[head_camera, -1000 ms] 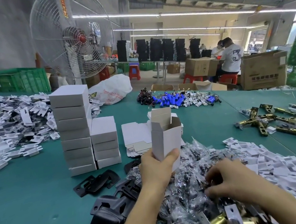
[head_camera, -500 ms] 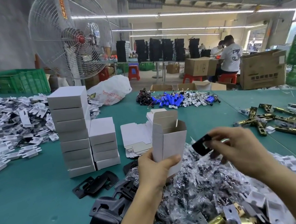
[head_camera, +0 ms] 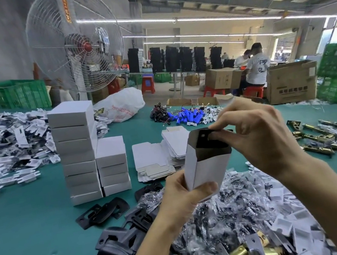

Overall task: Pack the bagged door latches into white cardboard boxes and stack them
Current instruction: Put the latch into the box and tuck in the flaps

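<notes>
My left hand grips the open box round its lower end, thumb across the front face, mouth tilted up toward me. My right hand pinches a black latch between thumb and fingertips. Its plate sits right in the mouth, partly below the rim. Whether a bag is round it I cannot tell from here.

To do this well, I judge I should line the plate's long side up with the box's long side, so it slides in flat instead of jamming across a corner. I should hold the box lightly enough that the walls don't bow in and narrow the opening. The flap stands behind the latch, and I want it left free for tucking. I should let go only once the piece is well down, or it may tip out onto the pile of bagged latches below. Closing the flap comes next, then the box goes on the shorter stack beside the tall stack on the table.
</notes>
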`<state>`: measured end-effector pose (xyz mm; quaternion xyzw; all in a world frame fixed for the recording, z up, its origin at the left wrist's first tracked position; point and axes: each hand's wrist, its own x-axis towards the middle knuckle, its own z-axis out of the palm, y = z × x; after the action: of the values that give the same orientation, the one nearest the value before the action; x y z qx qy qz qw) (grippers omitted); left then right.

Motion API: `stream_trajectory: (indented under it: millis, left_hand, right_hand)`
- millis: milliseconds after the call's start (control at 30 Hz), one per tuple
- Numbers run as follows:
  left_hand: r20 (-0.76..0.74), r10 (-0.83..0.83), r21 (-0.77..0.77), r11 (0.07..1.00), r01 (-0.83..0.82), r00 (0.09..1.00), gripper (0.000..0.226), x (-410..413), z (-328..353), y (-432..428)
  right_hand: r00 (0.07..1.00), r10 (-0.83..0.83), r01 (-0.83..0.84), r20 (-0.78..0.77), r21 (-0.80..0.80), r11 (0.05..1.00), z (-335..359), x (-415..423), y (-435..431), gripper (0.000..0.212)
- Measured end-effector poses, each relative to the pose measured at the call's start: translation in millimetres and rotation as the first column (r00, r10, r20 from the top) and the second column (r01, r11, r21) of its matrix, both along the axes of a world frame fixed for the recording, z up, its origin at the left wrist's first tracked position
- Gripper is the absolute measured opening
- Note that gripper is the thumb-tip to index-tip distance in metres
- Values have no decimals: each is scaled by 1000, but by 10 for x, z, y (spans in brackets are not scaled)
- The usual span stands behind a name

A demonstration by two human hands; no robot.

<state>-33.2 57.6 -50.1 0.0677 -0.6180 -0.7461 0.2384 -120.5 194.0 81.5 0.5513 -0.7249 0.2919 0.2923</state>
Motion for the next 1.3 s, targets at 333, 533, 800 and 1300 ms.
stream_trajectory:
  millis: [333, 533, 800, 1300]
  left_hand:
    - [-129, 45, -46, 998, -51, 991, 34, 31, 48, 51]
    - [-146, 101, 26, 995, -98, 984, 34, 47, 106, 90]
    - [-135, 20, -9, 1000, -22, 991, 24, 41, 80, 91]
    - [-89, 35, -38, 999, -38, 995, 35, 20, 35, 80]
  right_hand:
    - [975, 112, -106, -194, 40, 994, 119, 176, 93, 12]
    - [944, 125, -116, -306, 49, 992, 35, 205, 123, 10]
    - [990, -53, 74, -129, 161, 984, 100, 215, 64, 8]
    - [966, -189, 256, -179, 533, 806, 199, 255, -145, 14]
